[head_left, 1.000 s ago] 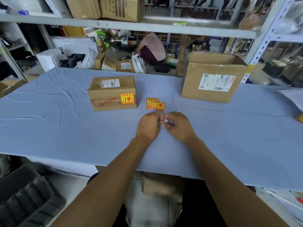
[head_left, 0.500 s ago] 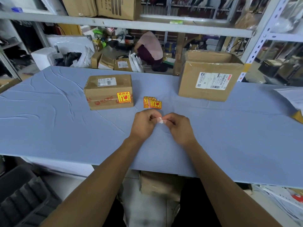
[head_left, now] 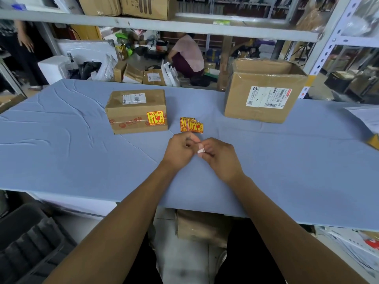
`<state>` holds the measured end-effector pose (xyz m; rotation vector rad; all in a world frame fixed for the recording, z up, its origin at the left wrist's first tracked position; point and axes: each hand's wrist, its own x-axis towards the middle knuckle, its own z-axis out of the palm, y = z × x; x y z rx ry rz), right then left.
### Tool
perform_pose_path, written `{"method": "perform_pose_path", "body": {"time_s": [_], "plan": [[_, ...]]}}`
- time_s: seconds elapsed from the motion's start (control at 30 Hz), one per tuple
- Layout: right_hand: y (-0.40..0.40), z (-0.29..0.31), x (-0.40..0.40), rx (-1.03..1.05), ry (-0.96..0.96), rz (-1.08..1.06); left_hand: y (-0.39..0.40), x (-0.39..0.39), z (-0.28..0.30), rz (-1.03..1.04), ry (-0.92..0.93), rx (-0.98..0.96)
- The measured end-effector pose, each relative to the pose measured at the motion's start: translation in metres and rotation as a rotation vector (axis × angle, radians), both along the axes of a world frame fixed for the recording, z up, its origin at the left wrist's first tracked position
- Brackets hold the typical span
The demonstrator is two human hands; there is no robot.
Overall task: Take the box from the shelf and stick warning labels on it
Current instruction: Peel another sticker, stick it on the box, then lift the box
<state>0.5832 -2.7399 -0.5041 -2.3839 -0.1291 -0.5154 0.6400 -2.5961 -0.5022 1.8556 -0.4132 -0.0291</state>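
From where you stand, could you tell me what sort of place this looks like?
Most likely a warehouse packing station: metal shelving stacked with cartons, a taped box already bearing a warning label, spare labels on the table, and parcels on the floor behind.

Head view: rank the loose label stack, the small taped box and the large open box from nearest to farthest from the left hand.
From the left hand:
1. Loose label stack, just beyond the hands.
2. Small taped box, ahead and to the left.
3. Large open box, far right, at the table's back edge.
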Motion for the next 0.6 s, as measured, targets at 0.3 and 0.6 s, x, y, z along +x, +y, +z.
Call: {"method": "perform_pose_path", "body": {"time_s": [0.3,0.6], "plan": [[-0.005,0.008,0.003,0.12,0.158,-0.213,-0.002,-0.002,0.002,-0.063,-0.053,0.142],[-0.064,0.093,0.021,-0.435,0.318,-0.069,-0.049,0.037,0.079,-0.001,-0.122,0.642]]}}
